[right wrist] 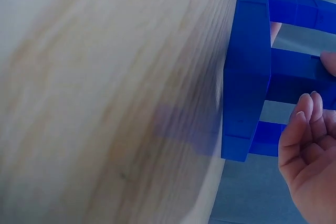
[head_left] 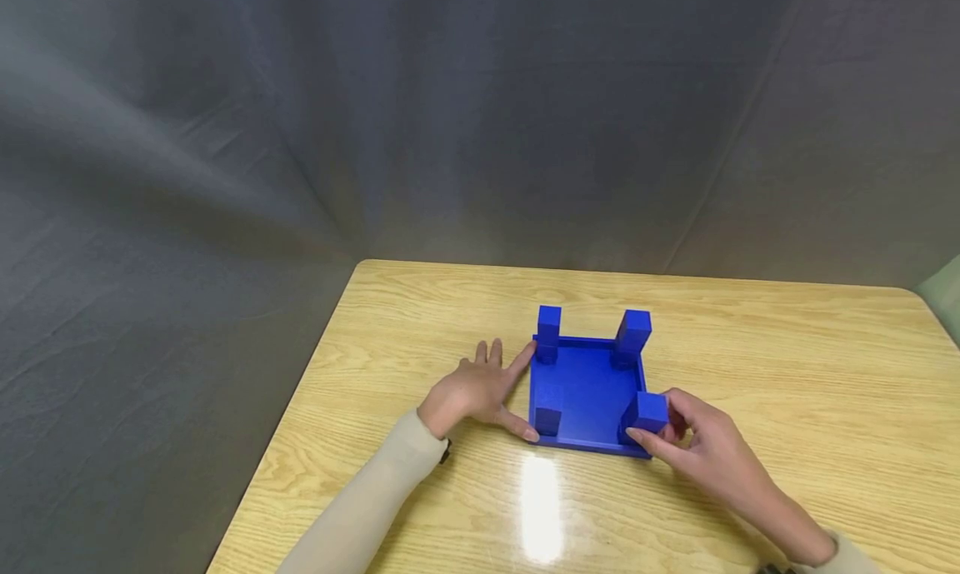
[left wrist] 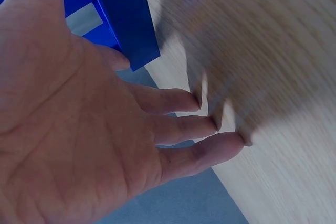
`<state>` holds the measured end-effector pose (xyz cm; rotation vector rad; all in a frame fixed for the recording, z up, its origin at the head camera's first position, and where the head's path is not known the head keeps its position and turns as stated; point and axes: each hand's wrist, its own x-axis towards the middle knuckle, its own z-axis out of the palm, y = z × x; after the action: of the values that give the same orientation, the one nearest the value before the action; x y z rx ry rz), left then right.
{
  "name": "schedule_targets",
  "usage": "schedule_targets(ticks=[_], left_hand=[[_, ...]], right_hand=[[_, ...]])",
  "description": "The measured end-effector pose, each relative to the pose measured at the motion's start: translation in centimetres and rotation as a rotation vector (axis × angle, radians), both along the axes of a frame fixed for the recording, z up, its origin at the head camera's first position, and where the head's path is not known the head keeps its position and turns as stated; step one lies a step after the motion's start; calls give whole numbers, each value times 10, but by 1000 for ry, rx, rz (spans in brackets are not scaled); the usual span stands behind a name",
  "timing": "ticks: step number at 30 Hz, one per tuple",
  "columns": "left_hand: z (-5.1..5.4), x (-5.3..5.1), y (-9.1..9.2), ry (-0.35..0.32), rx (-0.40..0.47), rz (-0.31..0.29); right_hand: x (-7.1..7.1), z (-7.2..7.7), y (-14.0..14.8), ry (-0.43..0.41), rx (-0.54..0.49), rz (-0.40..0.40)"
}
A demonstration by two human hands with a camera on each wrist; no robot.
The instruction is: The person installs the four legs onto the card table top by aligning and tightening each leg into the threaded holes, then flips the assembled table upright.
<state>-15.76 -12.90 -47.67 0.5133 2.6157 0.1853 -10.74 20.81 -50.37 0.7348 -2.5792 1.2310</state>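
Note:
A square blue panel (head_left: 588,386) with a raised rim lies on the table, with upright blue legs at its corners, like a small table turned upside down. My left hand (head_left: 480,388) is spread at the panel's left side. Its thumb touches the near left corner and its index finger the far left one; in the left wrist view the other fingers (left wrist: 184,129) reach the tabletop. With thumb and fingers, my right hand (head_left: 708,441) pinches the near right leg (head_left: 651,411) near its top. The near left leg (head_left: 547,421) blends into the panel's colour.
Two more legs stand at the back, the far left leg (head_left: 549,324) and the far right leg (head_left: 633,328). Under everything is a wood-grain table (head_left: 810,366). A dark grey curtain (head_left: 525,124) hangs behind and to the left of it.

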Motion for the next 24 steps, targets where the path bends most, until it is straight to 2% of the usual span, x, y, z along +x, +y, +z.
schedule_targets(ticks=[7,11,15,24], left_hand=[[-2,1,-2,6,20,9],[-6,4,-5,-8,63,-1],[-8,7,-8,-4,126,-30],[-16,25,-22,83,267,-127]], right_hand=[[0,-1,-1,4,33,0],[1,-4,0,-13,39,21],[0,-6,5,-7,26,91],[-9,-9,17,40,20,294]])
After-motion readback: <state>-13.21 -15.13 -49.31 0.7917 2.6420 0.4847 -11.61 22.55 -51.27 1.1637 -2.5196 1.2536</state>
